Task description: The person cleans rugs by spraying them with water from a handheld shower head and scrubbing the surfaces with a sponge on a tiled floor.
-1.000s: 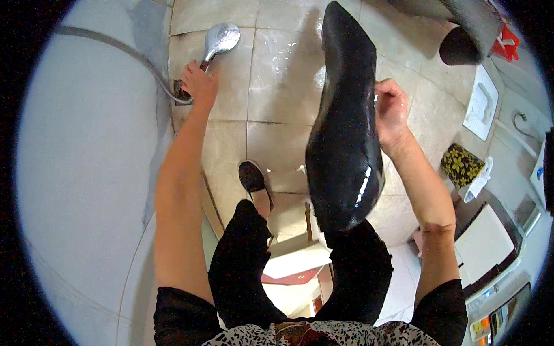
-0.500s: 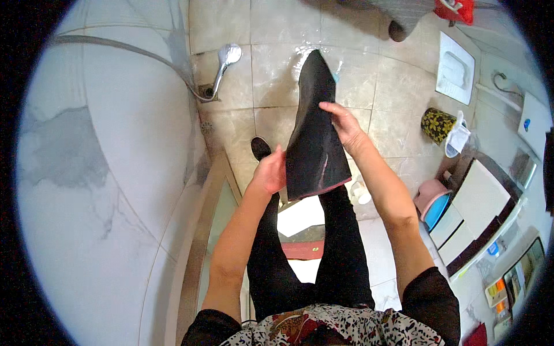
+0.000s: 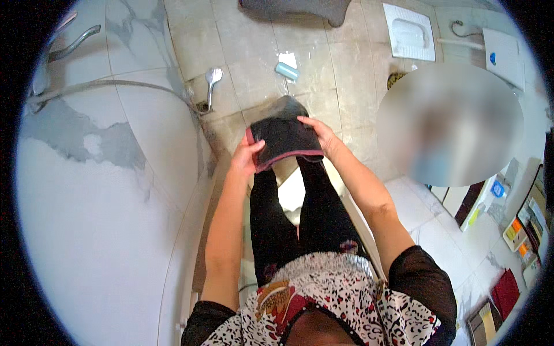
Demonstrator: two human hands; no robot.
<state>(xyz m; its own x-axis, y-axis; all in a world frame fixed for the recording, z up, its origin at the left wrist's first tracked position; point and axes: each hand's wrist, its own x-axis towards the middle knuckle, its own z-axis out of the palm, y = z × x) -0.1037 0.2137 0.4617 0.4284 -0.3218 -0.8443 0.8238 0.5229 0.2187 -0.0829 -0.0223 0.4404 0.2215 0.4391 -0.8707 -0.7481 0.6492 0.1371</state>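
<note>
A dark, wet-looking mat or thick cloth with a reddish-pink edge (image 3: 285, 135) is held up in front of my legs, bent over so that its far part hangs away from me. My left hand (image 3: 247, 157) grips its left edge, with the thumb on top. At the upper right side, my right hand (image 3: 319, 134) pinches it with the thumb on top and the other fingers underneath. A light blue oblong block (image 3: 287, 71) lies on the wet floor beyond the mat; its exact kind is unclear.
A shower head (image 3: 213, 76) on a hose lies on the floor at the left, near the marbled wall (image 3: 115, 230). A grey cloth-like thing (image 3: 297, 10) is at the far edge. A squat toilet (image 3: 408, 33) sits far right. A blurred oval hides things on the right.
The mat, earlier stretched long and pointing away, is now bent and shorter between my hands. The light blue block has come into fuller sight. My view has shifted.
</note>
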